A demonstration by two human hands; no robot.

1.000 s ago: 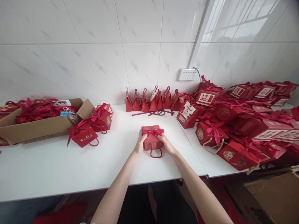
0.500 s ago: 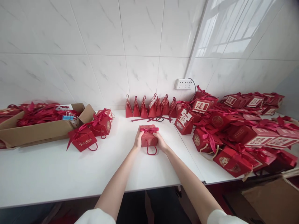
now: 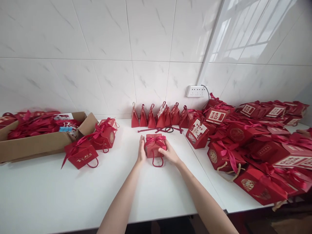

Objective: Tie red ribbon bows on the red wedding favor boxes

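A small red gift box [image 3: 153,148] with a red ribbon bow and a cord handle stands on the white table [image 3: 73,195], in the middle. My left hand [image 3: 141,150] lies flat against its left side, fingers straight and together. My right hand [image 3: 168,152] grips its right side, fingers curled round the front corner. Both forearms reach in from the bottom edge.
A cardboard box [image 3: 36,143] full of red ribbons sits at the left, with two red gift boxes [image 3: 80,155] beside it. A row of red triangular boxes [image 3: 156,116] lines the tiled wall. Several finished red boxes [image 3: 255,143] are heaped on the right. A wall socket [image 3: 195,91] is behind them.
The view shifted a little. My left hand's fingers straightened against the box's side. The box stays between both hands at the same spot on the table.
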